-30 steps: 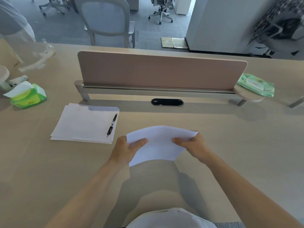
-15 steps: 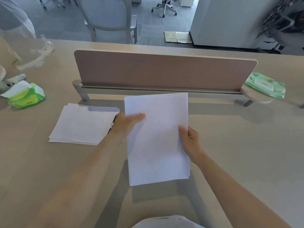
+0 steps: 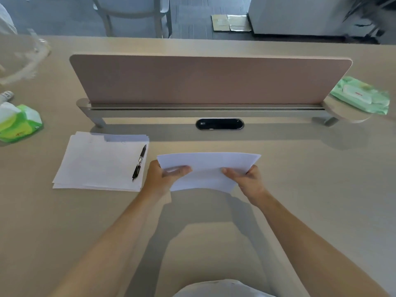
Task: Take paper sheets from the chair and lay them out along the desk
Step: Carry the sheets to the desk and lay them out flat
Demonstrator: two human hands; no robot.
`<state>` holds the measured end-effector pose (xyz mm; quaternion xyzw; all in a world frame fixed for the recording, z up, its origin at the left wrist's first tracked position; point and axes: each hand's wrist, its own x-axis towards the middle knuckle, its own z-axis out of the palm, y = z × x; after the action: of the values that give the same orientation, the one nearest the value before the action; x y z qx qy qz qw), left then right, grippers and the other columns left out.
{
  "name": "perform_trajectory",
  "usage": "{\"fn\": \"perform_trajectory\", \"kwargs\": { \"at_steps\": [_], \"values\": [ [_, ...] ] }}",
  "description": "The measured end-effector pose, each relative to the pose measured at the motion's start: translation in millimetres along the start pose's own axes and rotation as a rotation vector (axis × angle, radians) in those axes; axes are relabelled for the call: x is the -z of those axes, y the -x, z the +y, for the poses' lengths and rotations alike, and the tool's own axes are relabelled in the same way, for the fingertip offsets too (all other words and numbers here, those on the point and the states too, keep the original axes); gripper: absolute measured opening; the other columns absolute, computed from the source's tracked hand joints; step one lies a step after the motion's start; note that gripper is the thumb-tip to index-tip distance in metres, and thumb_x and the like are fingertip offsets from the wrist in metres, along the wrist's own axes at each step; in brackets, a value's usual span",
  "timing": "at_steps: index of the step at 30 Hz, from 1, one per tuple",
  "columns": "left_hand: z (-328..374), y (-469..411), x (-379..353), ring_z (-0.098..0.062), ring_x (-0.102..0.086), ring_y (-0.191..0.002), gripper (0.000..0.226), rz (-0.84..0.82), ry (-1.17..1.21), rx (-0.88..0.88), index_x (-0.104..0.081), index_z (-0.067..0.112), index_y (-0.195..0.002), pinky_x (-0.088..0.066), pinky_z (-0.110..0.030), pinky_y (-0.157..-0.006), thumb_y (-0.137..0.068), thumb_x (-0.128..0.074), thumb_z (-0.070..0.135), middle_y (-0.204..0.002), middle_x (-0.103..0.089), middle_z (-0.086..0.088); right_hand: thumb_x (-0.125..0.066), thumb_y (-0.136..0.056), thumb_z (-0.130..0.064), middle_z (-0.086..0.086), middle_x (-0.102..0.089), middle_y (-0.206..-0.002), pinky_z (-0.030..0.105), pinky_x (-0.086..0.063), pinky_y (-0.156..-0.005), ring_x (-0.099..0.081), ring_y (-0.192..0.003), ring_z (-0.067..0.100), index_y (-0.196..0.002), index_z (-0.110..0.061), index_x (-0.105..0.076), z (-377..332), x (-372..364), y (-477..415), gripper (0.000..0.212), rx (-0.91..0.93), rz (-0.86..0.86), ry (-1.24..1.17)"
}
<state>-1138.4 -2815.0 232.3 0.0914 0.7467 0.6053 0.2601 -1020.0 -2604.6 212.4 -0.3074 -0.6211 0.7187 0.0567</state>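
White sheets (image 3: 209, 166) pinched at both edges in the grip of left hand (image 3: 159, 179) and right hand (image 3: 249, 181), just over mid tabletop (image 3: 310, 189). Laid already at nine o'clock: one pile (image 3: 96, 163), pen (image 3: 139, 162) atop. Probably left: spots toward three o'clock.

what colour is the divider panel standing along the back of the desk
Dusty pink divider panel, on a silver-grey base; head view shows it plainly.

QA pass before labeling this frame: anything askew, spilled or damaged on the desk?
Nothing spilled or damaged. Two small things: the stack at left is fanned, its edges not squared, with a pen lying on it; the wipes pack overhangs the shelf at far right. Held sheets look fine.
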Motion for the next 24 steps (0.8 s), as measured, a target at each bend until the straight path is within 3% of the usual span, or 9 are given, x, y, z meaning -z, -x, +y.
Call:
{"fn": "perform_trajectory", "kwargs": {
  "at_steps": [4,7,9,12,14,18,20,22,24],
  "values": [
    [-9.2,-3.5,-2.1,-0.005,-0.072,-0.091,0.013,0.076,-0.065,-0.073,-0.076,0.028,-0.084,-0.054,-0.024,-0.084,-0.078,-0.084,0.02,-0.088,-0.077,0.012,-0.086,-0.069,-0.022,0.01,-0.075,-0.105,0.046,-0.057,-0.087,-0.071,-0.1,0.029,-0.091,-0.019,-0.077,0.0,-0.7,-1.4,0.024,0.017,-0.022,0.014],
    [-4.6,-8.1,-2.2,0.0,-0.069,-0.07,0.014,0.153,-0.071,-0.02,-0.073,0.031,-0.076,-0.053,-0.022,-0.067,-0.076,-0.085,0.026,-0.074,-0.074,0.019,-0.084,-0.076,-0.019,0.002,-0.076,-0.094,0.039,-0.058,-0.08,-0.072,-0.091,0.022,-0.086,-0.02,-0.076,-1.2,-2.5,-1.5,0.013,0.04,-0.01,0.049],
    [2.6,-15.9,-1.4,0.003,-0.066,-0.061,0.017,0.161,-0.004,0.017,-0.07,0.03,-0.073,-0.051,-0.017,-0.058,-0.078,-0.084,0.022,-0.066,-0.071,0.022,-0.072,-0.088,-0.02,-0.007,-0.075,-0.082,0.028,-0.056,-0.069,-0.07,-0.08,0.014,-0.084,-0.016,-0.073,-2.9,-5.5,-0.2,0.006,0.057,0.05,0.097],
    [13.3,-32.5,0.7,0.005,-0.066,-0.058,0.01,0.191,0.094,0.058,-0.073,0.019,-0.08,-0.049,-0.011,-0.053,-0.08,-0.082,0.014,-0.062,-0.07,0.02,-0.049,-0.103,-0.023,-0.014,-0.053,-0.063,0.02,-0.04,-0.056,-0.049,-0.058,0.007,-0.074,-0.013,-0.054,0.9,-12.1,-2.9,0.032,0.163,0.152,0.165],
    [13.6,-43.3,1.3,0.005,-0.067,-0.061,0.009,0.217,0.12,0.09,-0.074,0.014,-0.085,-0.049,-0.011,-0.057,-0.08,-0.082,0.012,-0.067,-0.072,0.016,-0.042,-0.106,-0.019,-0.017,-0.035,-0.056,0.019,-0.028,-0.052,-0.031,-0.054,0.004,-0.067,-0.017,-0.037,8.6,-19.8,-11.0,0.039,0.188,0.194,0.221],
    [-4.3,-59.0,8.1,0.003,-0.066,-0.073,0.014,0.188,0.054,0.203,-0.07,0.023,-0.09,-0.048,-0.013,-0.064,-0.082,-0.081,0.02,-0.084,-0.07,0.013,-0.043,-0.104,-0.019,-0.012,-0.027,-0.058,0.025,-0.023,-0.053,-0.025,-0.055,0.007,-0.065,-0.019,-0.028,29.1,-29.6,-41.8,0.042,0.064,0.218,0.264],
    [-24.3,-64.3,14.2,-0.007,-0.061,-0.075,0.015,0.166,0.033,0.336,-0.066,0.021,-0.096,-0.043,-0.02,-0.063,-0.087,-0.076,0.028,-0.077,-0.061,0.011,-0.044,-0.103,-0.021,-0.007,-0.026,-0.06,0.028,-0.021,-0.055,-0.025,-0.056,0.011,-0.064,-0.02,-0.027,43.8,-31.2,-59.1,0.043,-0.038,0.216,0.285],
    [-47.1,-66.6,20.5,-0.017,-0.044,-0.063,0.023,0.186,0.011,0.503,-0.057,0.016,-0.081,-0.034,-0.029,-0.063,-0.091,-0.07,0.032,-0.063,-0.041,0.003,-0.044,-0.102,-0.023,-0.01,-0.025,-0.057,0.029,-0.02,-0.057,-0.023,-0.057,0.013,-0.059,-0.026,-0.028,58.9,-36.0,-73.6,0.046,-0.131,0.213,0.264],
    [-73.2,-68.8,28.7,-0.021,-0.036,-0.063,0.03,0.199,-0.044,0.559,-0.048,0.016,-0.069,-0.029,-0.034,-0.071,-0.089,-0.067,0.028,-0.061,-0.034,-0.001,-0.045,-0.1,-0.027,-0.014,-0.024,-0.054,0.031,-0.019,-0.06,-0.022,-0.059,0.015,-0.053,-0.028,-0.031,72.7,-43.9,-85.5,0.049,-0.216,0.216,0.226]
  ]
}}
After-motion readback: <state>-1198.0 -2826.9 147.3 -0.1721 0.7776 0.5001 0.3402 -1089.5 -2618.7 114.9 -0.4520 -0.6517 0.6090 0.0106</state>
